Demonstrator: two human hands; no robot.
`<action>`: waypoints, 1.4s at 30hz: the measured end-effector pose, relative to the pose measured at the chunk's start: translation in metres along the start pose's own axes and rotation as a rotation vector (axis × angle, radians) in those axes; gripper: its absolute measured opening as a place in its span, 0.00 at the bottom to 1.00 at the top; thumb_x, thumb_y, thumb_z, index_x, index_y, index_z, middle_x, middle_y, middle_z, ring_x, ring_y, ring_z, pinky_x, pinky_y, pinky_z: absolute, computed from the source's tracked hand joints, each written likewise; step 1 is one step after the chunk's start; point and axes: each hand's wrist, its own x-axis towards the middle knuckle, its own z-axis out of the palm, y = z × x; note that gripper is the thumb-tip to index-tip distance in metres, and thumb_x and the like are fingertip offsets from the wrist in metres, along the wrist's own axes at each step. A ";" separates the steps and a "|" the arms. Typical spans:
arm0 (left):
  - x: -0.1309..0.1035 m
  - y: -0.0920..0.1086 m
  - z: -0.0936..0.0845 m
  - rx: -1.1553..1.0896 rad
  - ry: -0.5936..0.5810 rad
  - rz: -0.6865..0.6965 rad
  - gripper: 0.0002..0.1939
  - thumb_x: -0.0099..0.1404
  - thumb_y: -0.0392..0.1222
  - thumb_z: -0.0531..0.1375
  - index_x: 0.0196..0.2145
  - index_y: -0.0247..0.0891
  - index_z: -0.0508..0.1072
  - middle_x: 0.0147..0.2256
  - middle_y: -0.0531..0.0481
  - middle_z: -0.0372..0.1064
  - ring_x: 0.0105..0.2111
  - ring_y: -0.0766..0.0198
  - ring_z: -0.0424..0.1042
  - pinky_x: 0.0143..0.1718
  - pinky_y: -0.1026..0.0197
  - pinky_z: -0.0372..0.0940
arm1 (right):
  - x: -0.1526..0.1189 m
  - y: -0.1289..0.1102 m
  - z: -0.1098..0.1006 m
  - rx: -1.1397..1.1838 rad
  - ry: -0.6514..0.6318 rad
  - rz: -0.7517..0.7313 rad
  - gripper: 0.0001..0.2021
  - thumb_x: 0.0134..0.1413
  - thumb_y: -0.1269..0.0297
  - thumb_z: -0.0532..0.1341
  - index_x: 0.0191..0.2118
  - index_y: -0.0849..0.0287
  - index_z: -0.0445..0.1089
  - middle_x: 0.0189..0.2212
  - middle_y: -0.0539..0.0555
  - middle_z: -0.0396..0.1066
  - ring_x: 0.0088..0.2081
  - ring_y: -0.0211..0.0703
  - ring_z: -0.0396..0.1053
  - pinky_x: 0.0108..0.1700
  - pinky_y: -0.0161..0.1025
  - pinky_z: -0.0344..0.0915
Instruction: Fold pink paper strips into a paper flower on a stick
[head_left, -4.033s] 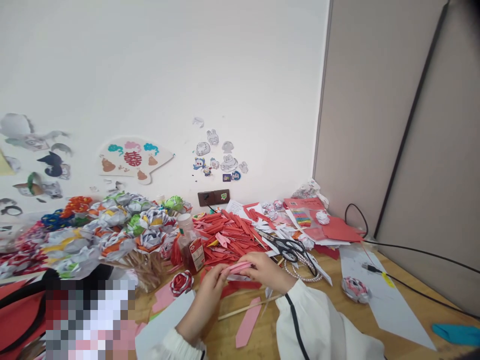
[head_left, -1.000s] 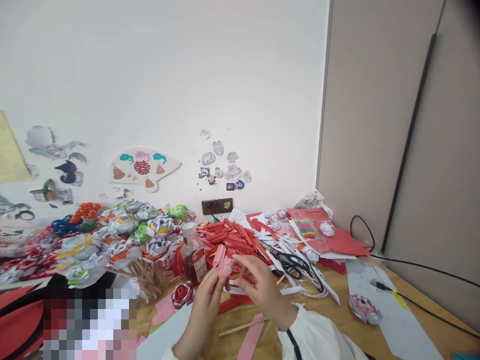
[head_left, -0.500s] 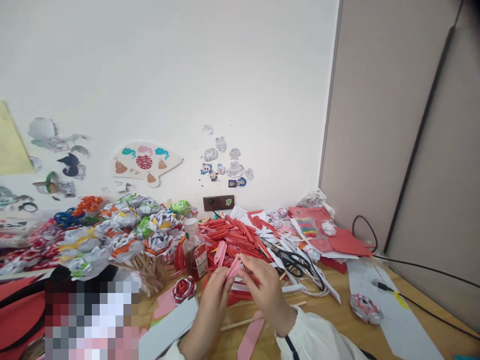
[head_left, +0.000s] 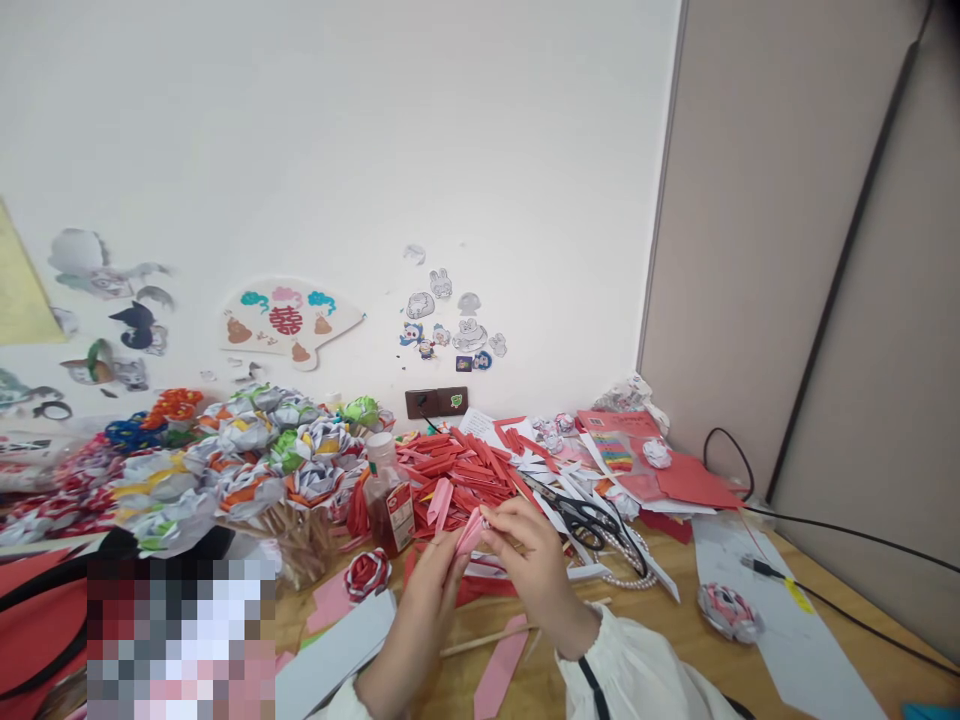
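A small folded pink paper strip (head_left: 469, 533) is pinched between both hands above the table. My left hand (head_left: 433, 578) grips its lower left side, fingers closed. My right hand (head_left: 529, 552) has thumb and fingertips closed on its upper right end. Below my hands lie a flat pink paper strip (head_left: 501, 665) with a pointed end and a thin wooden stick (head_left: 480, 645). Just behind is a heap of folded red paper strips (head_left: 469, 465), with another folded pink strip (head_left: 441, 500) on its near side.
A bottle of reddish-brown liquid (head_left: 388, 505) and a red paper rose (head_left: 367, 574) stand left of my hands. Black-handled scissors (head_left: 585, 520) and a pearl string (head_left: 637, 583) lie right. Bunched paper flowers (head_left: 247, 480) fill the left; a cable (head_left: 840, 615) crosses the right.
My right hand has shifted slightly right, its fingers changing position at the end of the folded pink strip. My left hand keeps its hold. The view has moved slightly.
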 end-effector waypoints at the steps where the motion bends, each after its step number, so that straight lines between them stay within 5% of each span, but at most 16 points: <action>1: 0.000 0.002 0.000 -0.016 -0.019 0.001 0.14 0.61 0.43 0.50 0.43 0.39 0.68 0.45 0.43 0.69 0.45 0.56 0.66 0.48 0.52 0.61 | 0.000 0.000 0.000 0.005 -0.007 0.002 0.09 0.54 0.64 0.57 0.41 0.53 0.72 0.30 0.52 0.68 0.33 0.39 0.66 0.35 0.35 0.65; 8: 0.000 0.011 -0.007 -0.029 -0.172 0.015 0.16 0.64 0.43 0.48 0.47 0.39 0.67 0.46 0.43 0.68 0.47 0.57 0.65 0.50 0.55 0.59 | 0.002 0.007 -0.001 0.175 -0.025 0.204 0.19 0.51 0.63 0.60 0.51 0.51 0.64 0.30 0.50 0.67 0.31 0.38 0.66 0.34 0.34 0.65; 15: 0.002 0.015 -0.012 -0.077 -0.224 0.036 0.15 0.63 0.42 0.50 0.45 0.41 0.69 0.45 0.45 0.69 0.47 0.57 0.65 0.48 0.58 0.61 | 0.011 0.004 -0.012 0.382 -0.192 0.268 0.10 0.46 0.63 0.64 0.37 0.57 0.72 0.37 0.54 0.69 0.39 0.42 0.67 0.39 0.36 0.65; 25: 0.002 0.020 -0.009 -0.122 -0.131 -0.070 0.15 0.61 0.45 0.53 0.44 0.39 0.69 0.43 0.43 0.70 0.42 0.56 0.68 0.44 0.56 0.62 | 0.010 0.001 -0.010 0.365 -0.124 0.361 0.05 0.47 0.66 0.61 0.32 0.60 0.68 0.30 0.51 0.69 0.33 0.39 0.67 0.37 0.35 0.64; 30: 0.001 0.019 -0.007 -0.100 -0.086 -0.062 0.13 0.62 0.45 0.52 0.36 0.37 0.72 0.33 0.46 0.72 0.33 0.59 0.70 0.35 0.61 0.64 | 0.004 0.007 -0.001 0.355 -0.107 0.357 0.05 0.47 0.67 0.60 0.33 0.60 0.67 0.30 0.51 0.68 0.33 0.39 0.67 0.37 0.35 0.64; 34: 0.001 0.013 -0.006 -0.030 -0.024 -0.057 0.12 0.63 0.45 0.50 0.33 0.37 0.71 0.30 0.47 0.71 0.30 0.61 0.69 0.32 0.62 0.63 | 0.004 0.006 -0.002 0.232 -0.145 0.268 0.08 0.49 0.68 0.58 0.38 0.58 0.66 0.35 0.52 0.69 0.37 0.41 0.68 0.40 0.38 0.65; 38: 0.000 0.002 0.001 0.037 -0.014 -0.011 0.12 0.64 0.43 0.49 0.33 0.37 0.70 0.31 0.47 0.71 0.31 0.61 0.68 0.34 0.59 0.64 | 0.009 -0.010 -0.007 -0.163 -0.165 -0.043 0.15 0.52 0.68 0.57 0.47 0.55 0.64 0.46 0.55 0.64 0.48 0.45 0.60 0.50 0.45 0.56; 42: 0.001 -0.006 0.011 -0.002 -0.011 0.108 0.10 0.64 0.42 0.52 0.40 0.38 0.69 0.41 0.47 0.68 0.37 0.62 0.69 0.39 0.55 0.66 | 0.012 -0.019 0.000 -0.371 -0.300 -0.220 0.06 0.54 0.68 0.58 0.39 0.54 0.69 0.37 0.50 0.70 0.41 0.43 0.61 0.52 0.48 0.50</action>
